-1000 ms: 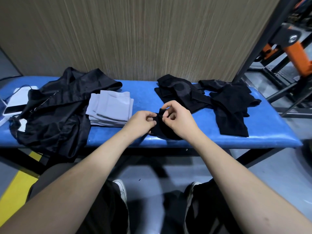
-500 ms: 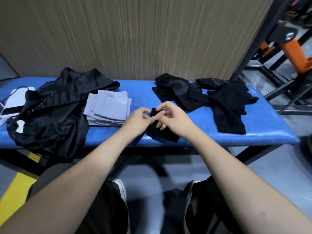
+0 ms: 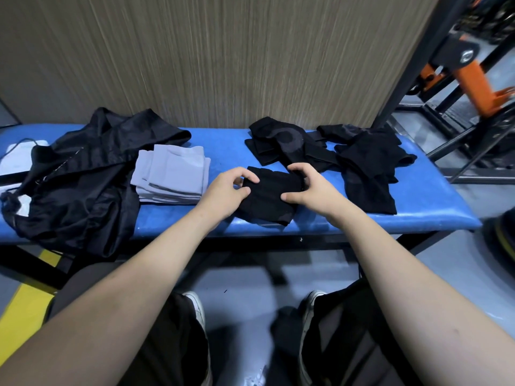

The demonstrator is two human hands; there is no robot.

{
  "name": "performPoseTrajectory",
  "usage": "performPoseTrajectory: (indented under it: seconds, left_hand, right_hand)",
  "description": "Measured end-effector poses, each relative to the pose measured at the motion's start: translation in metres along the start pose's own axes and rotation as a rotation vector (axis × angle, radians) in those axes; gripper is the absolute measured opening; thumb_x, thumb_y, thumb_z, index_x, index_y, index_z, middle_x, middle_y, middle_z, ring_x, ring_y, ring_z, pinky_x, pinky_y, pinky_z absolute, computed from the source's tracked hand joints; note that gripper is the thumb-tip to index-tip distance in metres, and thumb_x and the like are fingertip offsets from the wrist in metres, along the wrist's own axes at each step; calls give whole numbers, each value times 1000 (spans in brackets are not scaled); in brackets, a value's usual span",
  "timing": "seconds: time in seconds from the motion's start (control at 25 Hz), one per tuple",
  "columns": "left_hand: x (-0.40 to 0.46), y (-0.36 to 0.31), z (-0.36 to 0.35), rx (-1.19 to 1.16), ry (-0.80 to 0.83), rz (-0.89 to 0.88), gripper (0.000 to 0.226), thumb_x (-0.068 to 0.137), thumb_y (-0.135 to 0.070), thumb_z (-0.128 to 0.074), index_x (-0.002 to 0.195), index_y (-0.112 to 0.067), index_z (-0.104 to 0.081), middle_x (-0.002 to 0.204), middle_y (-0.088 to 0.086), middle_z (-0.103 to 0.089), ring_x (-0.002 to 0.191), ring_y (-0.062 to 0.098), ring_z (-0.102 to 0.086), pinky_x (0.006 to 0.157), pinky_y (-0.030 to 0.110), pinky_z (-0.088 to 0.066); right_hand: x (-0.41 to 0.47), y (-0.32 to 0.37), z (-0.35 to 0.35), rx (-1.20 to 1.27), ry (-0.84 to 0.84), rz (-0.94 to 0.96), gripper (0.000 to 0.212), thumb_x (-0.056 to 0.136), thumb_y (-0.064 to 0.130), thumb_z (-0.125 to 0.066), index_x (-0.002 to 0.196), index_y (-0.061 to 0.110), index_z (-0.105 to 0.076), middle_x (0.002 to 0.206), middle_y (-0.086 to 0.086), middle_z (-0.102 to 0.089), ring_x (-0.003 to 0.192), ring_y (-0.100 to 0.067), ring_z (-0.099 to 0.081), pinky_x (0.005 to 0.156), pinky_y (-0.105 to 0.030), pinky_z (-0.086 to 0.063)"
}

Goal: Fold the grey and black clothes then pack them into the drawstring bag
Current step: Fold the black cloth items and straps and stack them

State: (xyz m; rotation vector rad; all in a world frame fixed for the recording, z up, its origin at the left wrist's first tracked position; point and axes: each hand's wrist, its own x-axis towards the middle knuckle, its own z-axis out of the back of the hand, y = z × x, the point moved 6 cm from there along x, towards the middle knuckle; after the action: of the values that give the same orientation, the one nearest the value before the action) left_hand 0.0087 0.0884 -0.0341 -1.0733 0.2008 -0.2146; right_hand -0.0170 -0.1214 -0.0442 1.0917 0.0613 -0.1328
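Judging by the bench, task was approx half done: drawstring bag lay limp at left end, unpacked; grey stack folded beside it; black heap at right end w/ folds pending. Left hand & right hand pinched a small matte black piece at front edge, mid-bench.

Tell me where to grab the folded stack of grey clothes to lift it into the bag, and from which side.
Grip the grey stack by its two short ends, one of the hands on each, coming in from the left and right with fingers slid underneath. It lies flat on the blue bench in loose layers with edges fanned out at the left, so pinching only the top would probably peel a layer off.
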Motion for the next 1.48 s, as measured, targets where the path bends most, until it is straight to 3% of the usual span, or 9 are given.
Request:
performPoseTrajectory:
  seconds: [0.08,0.2,0.4,0.6,0.72,0.92,1.08,1.28,1.48]
  left_hand:
    - [0,-2,0,-28,-5,-7,27,94,-8,-57,100,-32,-69,95,-8,-55,81,13,-55,76,33,-51]
    - [1,-1,1,-33,-21,8,28,95,-8,-55,100,-33,-67,100,-3,-58,81,15,-55,81,40,-54]
    - [0,-6,2,-94,-17,4,29,97,-7,-52,104,-32,-66,103,-8,-56,86,6,-55,72,17,-47]
    - [3,-6,1,-119,1,-17,30,96,-6,-53,100,-33,-67,111,-5,-59,102,12,-58,87,27,-49]
    - [5,-10,0,-109,-15,-62,31,95,-3,-53,100,-30,-68,102,-10,-58,95,7,-57,81,21,-47]
    - [5,-8,2,-135,-19,-81,35,94,2,-52,95,-30,-67,99,-9,-61,91,6,-57,76,18,-45]
    - [5,-4,6,-134,-22,-86,40,93,3,-54,91,-34,-69,105,-7,-62,101,0,-56,80,13,-41]
    - [5,-2,4,-133,-33,-81,37,93,-4,-57,92,-39,-69,108,-10,-62,111,2,-53,92,24,-41]
    - [1,-3,-3,-347,94,-41,24,95,-15,-63,105,-36,-68,103,6,-62,94,14,-57,87,30,-43]
  right_hand:
    - [-3,4,2,136,-2,4,59,81,5,-76,128,31,-53,112,6,-62,93,-13,-63,74,-19,-53]
    - [-4,7,2,261,14,-1,53,86,-5,-65,127,28,-55,88,-11,-47,74,-20,-53,58,-22,-50]
    - [-2,8,-4,558,114,-68,44,88,-5,-61,121,24,-58,100,-7,-61,83,-21,-60,75,-37,-49]
    - [-4,1,3,401,108,-95,20,87,2,-64,92,20,-57,75,-4,-57,58,-17,-49,51,-29,-31]
    - [-9,2,10,329,107,-71,13,89,8,-67,85,16,-58,69,-7,-59,58,-19,-54,50,-28,-34]
    - [-18,6,8,146,236,-27,14,93,24,-67,96,10,-68,80,-3,-70,72,-22,-65,53,-29,-36]
    - [-18,4,11,42,160,-45,22,92,25,-68,99,5,-69,83,-5,-73,68,-21,-69,55,-31,-41]
    - [-15,12,17,417,56,-16,29,88,5,-70,111,3,-53,82,-18,-69,65,-32,-65,67,-47,-57]
    - [-13,15,24,536,-51,110,38,96,-1,-56,128,19,-55,69,-12,-57,48,-25,-47,45,-29,-44]
